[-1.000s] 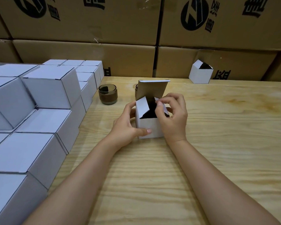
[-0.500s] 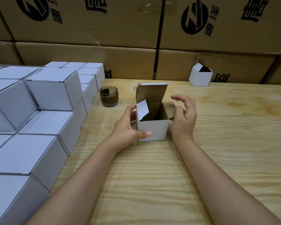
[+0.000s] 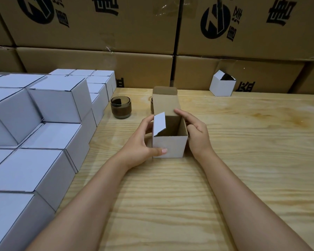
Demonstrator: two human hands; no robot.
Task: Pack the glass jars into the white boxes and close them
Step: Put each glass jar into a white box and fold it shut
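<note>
White cardboard box point(image 3: 169, 146) with its brown inside showing sits open at the centre of the pale wooden table point(image 3: 252, 160), tall lid flap upright at twelve o'clock, left side flap half raised. Left hand point(image 3: 143, 142) clamps the box's nine o'clock wall, thumb pressed across the front face. Right hand point(image 3: 196, 132) lies flat against the three o'clock wall, fingers together, index reaching the rear corner. Inside looks empty, as far as I can see. Smoky glass jar point(image 3: 120, 107) waits at eleven o'clock, near the stacked closed white boxes point(image 3: 58, 98). Best play now: keep the left hand bracing, fold flaps outward, lower the jar straight down.
</note>
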